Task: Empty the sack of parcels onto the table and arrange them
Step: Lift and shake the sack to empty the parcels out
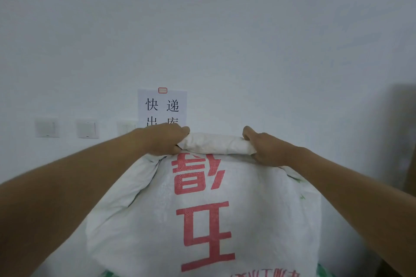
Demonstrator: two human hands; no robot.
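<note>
Sack (202, 220) hangs before the wall (225, 29), below the paper notice (162, 105).

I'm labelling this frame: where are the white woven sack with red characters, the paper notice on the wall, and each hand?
White woven sack (202, 220): head view, printed front.
Paper notice (162, 105): head view, lettering.
Left hand (162, 139): head view, knuckles.
Right hand (263, 146): head view, back.

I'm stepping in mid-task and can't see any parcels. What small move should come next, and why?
Probably lift the sack a bit higher and shake it. Both the left hand and right hand grip its bunched top edge, its print reads upside down, and it still bulges, so parcels likely remain inside.
</note>
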